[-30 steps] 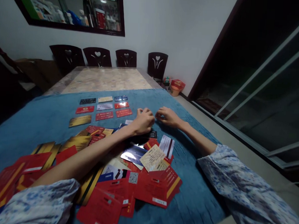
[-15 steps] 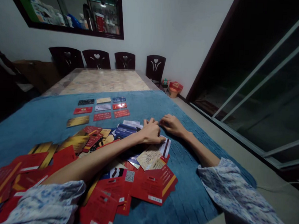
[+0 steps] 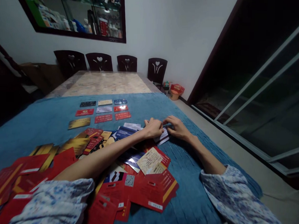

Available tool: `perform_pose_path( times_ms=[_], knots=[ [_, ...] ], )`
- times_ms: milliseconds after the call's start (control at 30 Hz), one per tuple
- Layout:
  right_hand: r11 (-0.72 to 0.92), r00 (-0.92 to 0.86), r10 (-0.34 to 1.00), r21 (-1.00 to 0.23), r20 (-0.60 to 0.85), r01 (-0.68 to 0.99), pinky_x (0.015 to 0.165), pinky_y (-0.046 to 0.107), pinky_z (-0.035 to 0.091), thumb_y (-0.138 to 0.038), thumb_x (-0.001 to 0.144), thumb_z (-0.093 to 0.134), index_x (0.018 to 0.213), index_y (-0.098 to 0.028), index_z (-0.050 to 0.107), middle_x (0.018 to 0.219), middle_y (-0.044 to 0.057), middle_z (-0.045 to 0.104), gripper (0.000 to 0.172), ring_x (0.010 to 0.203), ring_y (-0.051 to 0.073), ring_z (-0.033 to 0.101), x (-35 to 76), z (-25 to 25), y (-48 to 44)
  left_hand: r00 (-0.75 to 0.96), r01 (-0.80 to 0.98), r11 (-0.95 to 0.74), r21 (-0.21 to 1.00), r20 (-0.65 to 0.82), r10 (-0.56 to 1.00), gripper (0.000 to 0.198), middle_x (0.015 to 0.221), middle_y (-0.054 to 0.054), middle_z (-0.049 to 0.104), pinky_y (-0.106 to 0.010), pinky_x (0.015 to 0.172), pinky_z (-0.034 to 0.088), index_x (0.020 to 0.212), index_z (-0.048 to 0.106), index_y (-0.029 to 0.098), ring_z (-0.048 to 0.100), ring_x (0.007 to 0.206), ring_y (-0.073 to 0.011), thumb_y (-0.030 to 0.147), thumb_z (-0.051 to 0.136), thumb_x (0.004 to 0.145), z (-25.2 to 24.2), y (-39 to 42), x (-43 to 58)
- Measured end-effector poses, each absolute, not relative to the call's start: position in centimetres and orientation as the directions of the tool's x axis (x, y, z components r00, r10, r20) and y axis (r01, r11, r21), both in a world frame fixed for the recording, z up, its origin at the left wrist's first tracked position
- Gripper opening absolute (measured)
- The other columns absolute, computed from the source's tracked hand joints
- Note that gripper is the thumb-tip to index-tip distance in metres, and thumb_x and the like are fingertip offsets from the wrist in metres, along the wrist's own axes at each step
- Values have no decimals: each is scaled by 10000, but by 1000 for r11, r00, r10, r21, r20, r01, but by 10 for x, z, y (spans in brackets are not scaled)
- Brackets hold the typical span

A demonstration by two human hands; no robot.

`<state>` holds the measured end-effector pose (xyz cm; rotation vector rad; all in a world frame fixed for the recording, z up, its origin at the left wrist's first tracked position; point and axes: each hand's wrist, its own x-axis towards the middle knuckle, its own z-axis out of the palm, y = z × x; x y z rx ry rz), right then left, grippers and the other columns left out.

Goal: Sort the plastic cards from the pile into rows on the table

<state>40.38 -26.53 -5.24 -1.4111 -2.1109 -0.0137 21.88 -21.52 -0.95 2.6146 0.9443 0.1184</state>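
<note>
A white card with a dark stripe (image 3: 164, 136) lies tilted at the upper right of a heap of cards. My left hand (image 3: 153, 128) is closed on its left edge, fingers curled. My right hand (image 3: 177, 128) bends its fingers round the card's upper right side; its fingertips are partly hidden. Under my left forearm spreads the heap, with red cards (image 3: 149, 189), gold cards (image 3: 74, 144), a dark blue card (image 3: 124, 133) and a cream card (image 3: 149, 160) overlapping. Beyond it, several cards lie apart in rows, among them a gold card (image 3: 79, 123) and a red card (image 3: 123, 116).
A blue cloth (image 3: 185, 187) covers the near part of the table, and a marble-patterned top (image 3: 111, 81) shows beyond it. Dark chairs (image 3: 127, 63) stand along the far side. On the floor at the right is an orange bucket (image 3: 174, 95), near a sliding glass door (image 3: 261, 87).
The white striped card has slid up and right from the heap with my left hand. My right hand has come to the card. The view has shifted slightly.
</note>
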Motion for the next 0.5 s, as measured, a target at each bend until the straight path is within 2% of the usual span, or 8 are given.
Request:
perform_pose_path(
  times_ms=[100, 233, 400, 500],
  knots=[
    [444, -265, 845, -335, 464, 831, 856, 377, 442, -81, 670, 512, 935, -214, 646, 943, 63, 656, 325, 923, 242, 563, 407, -49, -271, 772, 602, -712, 361, -36, 635, 204, 1070, -103, 761, -471, 987, 415, 996, 724, 181, 629, 1140, -308, 266, 556, 919, -8, -205, 226],
    [427, -283, 873, -345, 397, 836, 889, 410, 451, -139, 631, 568, 979, -210, 643, 996, 71, 643, 364, 948, 260, 543, 408, -46, -276, 766, 603, -712, 360, -12, 643, 240, 1083, -107, 779, -504, 1006, 403, 979, 759, 185, 643, 1154, -312, 209, 531, 909, -10, -196, 231],
    [426, -318, 895, -392, 311, 815, 969, 444, 452, -200, 655, 619, 1095, -199, 655, 1123, 95, 637, 442, 1037, 276, 556, 407, -47, -278, 762, 599, -721, 348, 30, 647, 272, 990, -115, 790, -512, 1010, 384, 922, 784, 174, 658, 1098, -300, 144, 519, 868, -15, -190, 232],
    [435, -336, 895, -410, 293, 801, 1004, 463, 442, -226, 686, 644, 1154, -213, 663, 1164, 90, 650, 469, 1068, 282, 566, 406, -49, -278, 774, 586, -743, 323, 48, 632, 269, 991, -127, 790, -517, 1005, 371, 938, 787, 171, 629, 1137, -315, 152, 528, 869, -18, -188, 230]
  ],
)
